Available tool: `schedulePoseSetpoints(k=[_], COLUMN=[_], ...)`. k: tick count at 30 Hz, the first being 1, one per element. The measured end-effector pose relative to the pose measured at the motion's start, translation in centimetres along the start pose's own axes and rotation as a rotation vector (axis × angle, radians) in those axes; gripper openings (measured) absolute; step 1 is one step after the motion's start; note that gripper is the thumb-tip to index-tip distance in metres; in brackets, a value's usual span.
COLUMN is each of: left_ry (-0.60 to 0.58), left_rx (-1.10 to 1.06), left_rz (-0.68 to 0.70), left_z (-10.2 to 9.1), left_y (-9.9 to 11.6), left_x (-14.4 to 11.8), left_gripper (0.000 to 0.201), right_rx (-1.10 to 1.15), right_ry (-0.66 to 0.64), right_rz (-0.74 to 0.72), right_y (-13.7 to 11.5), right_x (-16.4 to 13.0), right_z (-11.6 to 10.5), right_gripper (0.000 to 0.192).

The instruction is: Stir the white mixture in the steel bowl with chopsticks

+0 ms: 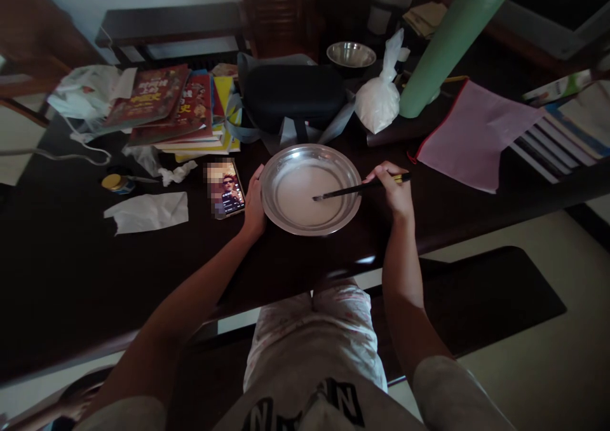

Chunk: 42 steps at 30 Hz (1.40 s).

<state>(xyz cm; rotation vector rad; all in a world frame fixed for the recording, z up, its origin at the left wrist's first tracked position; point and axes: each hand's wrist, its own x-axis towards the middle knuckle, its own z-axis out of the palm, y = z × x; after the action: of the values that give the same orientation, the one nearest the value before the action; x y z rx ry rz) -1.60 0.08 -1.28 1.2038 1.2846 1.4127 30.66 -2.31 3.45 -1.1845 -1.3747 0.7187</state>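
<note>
A round stainless steel basin (312,226) stands on the dark table in front of me, with a pale, milky-white liquid (305,186) inside. My left hand (256,205) grips the basin's left side, its fingers partly hidden along the outer wall. Between the fingers of my right hand (395,186) are black chopsticks (350,190) with a gold band near the top end. They slant over the right rim, and their tips touch the liquid near the middle. Just left of my left hand lies a lit phone (227,189).
Behind the basin sit a black case (295,94), a tied bag of white powder (379,103) and a tall green bottle (448,53). Books (157,103), crumpled tissue (177,173) and a small yellow-lidded jar (117,183) are at left. A pink mesh pouch (476,132) lies right.
</note>
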Motion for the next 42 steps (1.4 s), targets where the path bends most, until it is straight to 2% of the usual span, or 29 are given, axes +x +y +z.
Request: schedulePoseSetpoints(k=[4, 9, 11, 15, 20, 25, 30, 35, 40, 42], left_ry=[-0.006, -0.015, -0.008, 0.004, 0.003, -0.014, -0.001, -0.005, -0.006, -0.003], left_rx=[0.015, 0.023, 0.015, -0.002, 0.004, 0.011, 0.007, 0.001, -0.011, -0.008], left_rz=[-0.002, 0.012, 0.006, -0.015, -0.008, -0.018, -0.023, -0.019, -0.007, -0.007], left_z=[-0.08, -0.13, -0.12, -0.05, 0.02, 0.00, 0.07, 0.13, 0.16, 0.17], left_y=[0.22, 0.19, 0.03, -0.10, 0.12, 0.25, 0.31, 0.44, 0.36, 0.33], left_x=[-0.10, -0.13, -0.06, 0.07, 0.02, -0.04, -0.07, -0.13, -0.15, -0.14], left_gripper=[0.047, 0.051, 0.052, 0.051, 0.050, 0.049, 0.048, 0.047, 0.048, 0.049], right_rx=[-0.007, -0.013, 0.010, 0.001, 0.016, 0.003, 0.014, -0.019, -0.038, -0.022], right_ry=[-0.126, 0.006, -0.007, -0.111, 0.013, -0.133, 0.002, -0.125, 0.027, -0.002], right_rz=[-0.032, -0.025, -0.007, -0.022, -0.003, -0.026, -0.016, -0.024, 0.009, 0.022], right_y=[0.05, 0.15, 0.08, -0.21, -0.29, -0.25, -0.22, -0.11, -0.17, -0.20], right_x=[0.01, 0.06, 0.02, 0.02, -0.03, -0.04, -0.11, 0.00, -0.05, -0.10], right_z=[0.19, 0.29, 0.30, 0.41, 0.20, 0.35, 0.17, 0.26, 0.11, 0.08], right_gripper=[0.049, 0.049, 0.050, 0.049, 0.048, 0.049, 0.047, 0.049, 0.053, 0.053])
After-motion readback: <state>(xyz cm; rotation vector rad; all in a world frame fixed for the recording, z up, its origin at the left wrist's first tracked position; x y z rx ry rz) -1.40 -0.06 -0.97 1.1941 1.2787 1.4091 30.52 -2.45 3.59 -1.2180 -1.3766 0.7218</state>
